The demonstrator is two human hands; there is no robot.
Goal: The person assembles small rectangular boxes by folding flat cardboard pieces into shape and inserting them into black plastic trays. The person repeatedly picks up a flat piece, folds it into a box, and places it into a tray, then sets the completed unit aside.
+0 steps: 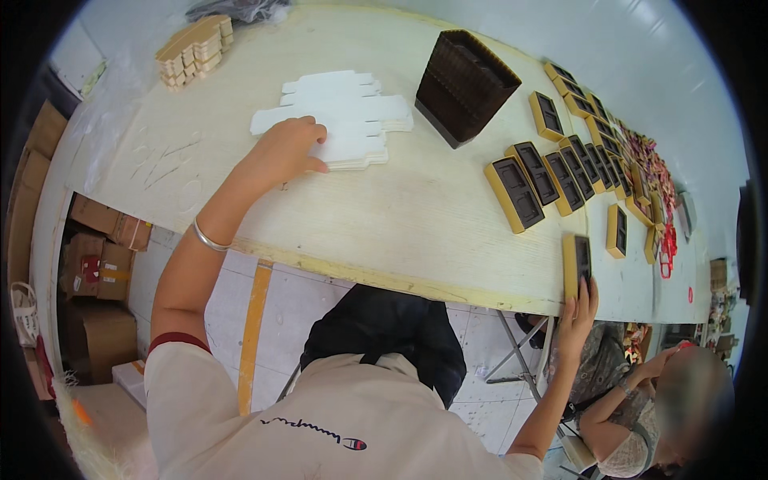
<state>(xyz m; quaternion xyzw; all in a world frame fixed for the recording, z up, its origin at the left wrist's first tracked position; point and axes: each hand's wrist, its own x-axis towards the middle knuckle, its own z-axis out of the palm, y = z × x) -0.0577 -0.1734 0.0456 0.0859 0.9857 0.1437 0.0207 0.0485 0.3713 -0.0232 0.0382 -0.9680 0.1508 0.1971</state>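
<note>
My left hand (284,152) rests on a stack of flat white cardboard box blanks (344,108) with slotted tabs. Its fingers curl over the top sheet, and the thumb stands apart from them near the stack's front edge. Over at the right, by the table's front edge, my right hand (578,316) has fingers and thumb around the near end of a small gold box (571,260) with a dark plastic insert. Several similar gold boxes with dark inserts (516,194) stand in rows beyond it.
A tall nested stack of dark plastic trays (464,88) stands mid-table. Folded brown cardboard pieces (194,52) lie at the far left. Colourful small packets (652,164) are heaped far right. Another person (632,416) sits at the lower right. Cartons (104,264) are under the table, left.
</note>
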